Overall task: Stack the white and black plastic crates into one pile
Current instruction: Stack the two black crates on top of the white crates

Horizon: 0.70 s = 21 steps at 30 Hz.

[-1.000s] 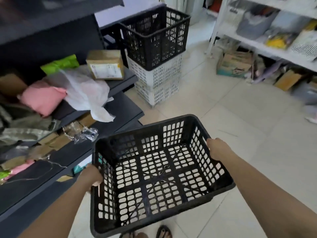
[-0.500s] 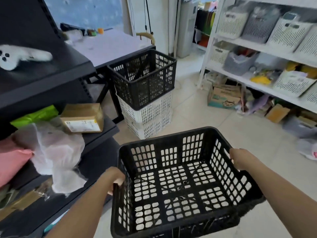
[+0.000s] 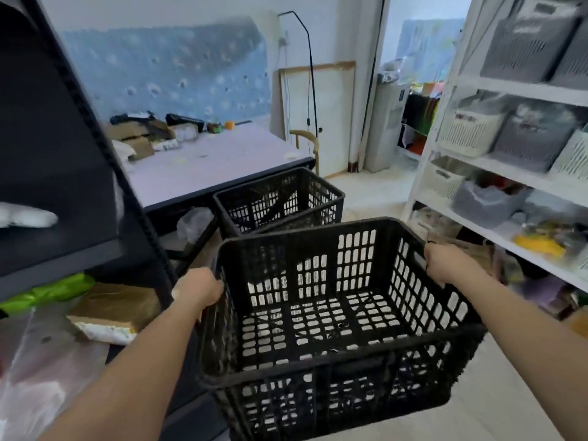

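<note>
I carry an empty black slotted crate [image 3: 334,316] in front of me at chest height. My left hand [image 3: 199,292] grips its left rim and my right hand [image 3: 445,265] grips its right rim. Just beyond it stands the pile, whose top black crate [image 3: 280,198] is open and empty. The carried crate hides the white crates lower in the pile. The carried crate's far wall sits slightly below and in front of the pile's top rim.
A black shelf unit [image 3: 79,186] with a cardboard box [image 3: 117,308] and bags runs along my left. A white shelf rack [image 3: 509,173] full of baskets lines the right. A table [image 3: 206,167] stands behind the pile. Pale floor tiles [image 3: 375,186] lie between.
I have moved closer to the pile and lifted the black crate higher. It now covers the white crates that showed earlier. Both hands keep their hold.
</note>
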Each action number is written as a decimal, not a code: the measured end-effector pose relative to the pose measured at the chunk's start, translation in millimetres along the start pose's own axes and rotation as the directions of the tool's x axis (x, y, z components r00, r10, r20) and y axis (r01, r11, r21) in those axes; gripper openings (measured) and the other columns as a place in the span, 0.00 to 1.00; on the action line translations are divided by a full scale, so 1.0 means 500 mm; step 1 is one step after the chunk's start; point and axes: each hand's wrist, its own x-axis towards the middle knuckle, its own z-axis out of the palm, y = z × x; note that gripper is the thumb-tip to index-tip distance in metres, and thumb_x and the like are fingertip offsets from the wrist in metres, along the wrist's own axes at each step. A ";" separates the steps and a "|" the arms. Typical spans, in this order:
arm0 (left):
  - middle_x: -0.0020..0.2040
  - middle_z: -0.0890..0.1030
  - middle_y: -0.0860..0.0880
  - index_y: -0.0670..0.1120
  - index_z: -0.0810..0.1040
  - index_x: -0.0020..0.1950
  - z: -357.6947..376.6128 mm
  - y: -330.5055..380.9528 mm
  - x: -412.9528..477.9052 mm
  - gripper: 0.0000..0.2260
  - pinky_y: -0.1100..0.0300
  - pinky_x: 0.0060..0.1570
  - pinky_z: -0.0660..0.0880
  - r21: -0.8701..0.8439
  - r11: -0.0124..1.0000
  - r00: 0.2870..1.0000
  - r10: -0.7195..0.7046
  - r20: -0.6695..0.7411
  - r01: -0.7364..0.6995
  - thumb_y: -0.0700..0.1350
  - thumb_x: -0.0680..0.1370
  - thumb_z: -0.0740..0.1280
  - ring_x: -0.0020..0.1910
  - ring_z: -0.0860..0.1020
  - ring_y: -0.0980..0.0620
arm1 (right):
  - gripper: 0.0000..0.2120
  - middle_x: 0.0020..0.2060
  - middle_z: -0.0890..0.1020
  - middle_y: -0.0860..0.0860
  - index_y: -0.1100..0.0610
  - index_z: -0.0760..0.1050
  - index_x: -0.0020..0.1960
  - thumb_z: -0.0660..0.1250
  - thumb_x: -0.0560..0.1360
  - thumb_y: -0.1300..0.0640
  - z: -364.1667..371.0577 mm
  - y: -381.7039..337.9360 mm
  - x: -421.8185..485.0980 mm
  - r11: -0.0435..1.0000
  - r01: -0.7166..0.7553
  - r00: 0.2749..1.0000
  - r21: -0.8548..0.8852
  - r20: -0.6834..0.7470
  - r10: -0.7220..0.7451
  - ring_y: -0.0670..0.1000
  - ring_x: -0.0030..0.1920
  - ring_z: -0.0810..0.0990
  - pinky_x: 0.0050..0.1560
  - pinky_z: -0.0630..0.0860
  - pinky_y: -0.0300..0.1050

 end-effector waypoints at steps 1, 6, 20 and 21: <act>0.57 0.80 0.40 0.38 0.77 0.60 -0.031 0.024 0.016 0.21 0.53 0.49 0.77 -0.006 1.000 0.999 -0.024 -0.032 0.024 0.55 0.79 0.60 0.55 0.80 0.39 | 0.05 0.52 0.78 0.58 0.51 0.66 0.45 0.60 0.72 0.60 -0.039 -0.007 0.037 1.000 0.027 0.999 -0.006 -0.028 -0.027 0.59 0.53 0.79 0.50 0.78 0.50; 0.48 0.80 0.39 0.36 0.77 0.57 -0.198 0.122 0.093 0.20 0.53 0.44 0.74 -0.027 0.997 0.985 -0.069 -0.160 0.065 0.52 0.78 0.63 0.45 0.78 0.40 | 0.04 0.47 0.79 0.57 0.52 0.69 0.39 0.62 0.71 0.58 -0.211 -0.038 0.269 0.980 0.192 0.970 -0.051 -0.142 -0.197 0.58 0.46 0.76 0.48 0.78 0.50; 0.56 0.80 0.34 0.35 0.79 0.55 -0.425 0.209 0.426 0.15 0.52 0.48 0.74 -0.051 0.982 0.890 -0.187 -0.416 0.182 0.45 0.76 0.64 0.54 0.78 0.36 | 0.07 0.48 0.79 0.61 0.53 0.67 0.36 0.61 0.71 0.61 -0.477 -0.281 0.707 0.918 0.396 0.829 -0.013 -0.426 -0.364 0.62 0.51 0.78 0.52 0.77 0.54; 0.56 0.80 0.34 0.34 0.79 0.56 -0.428 0.210 0.462 0.15 0.52 0.51 0.75 -0.053 0.982 0.886 -0.187 -0.423 0.182 0.45 0.76 0.64 0.56 0.78 0.36 | 0.05 0.48 0.79 0.61 0.53 0.68 0.38 0.62 0.71 0.61 -0.473 -0.302 0.737 0.918 0.396 0.828 -0.004 -0.432 -0.358 0.62 0.50 0.78 0.52 0.77 0.53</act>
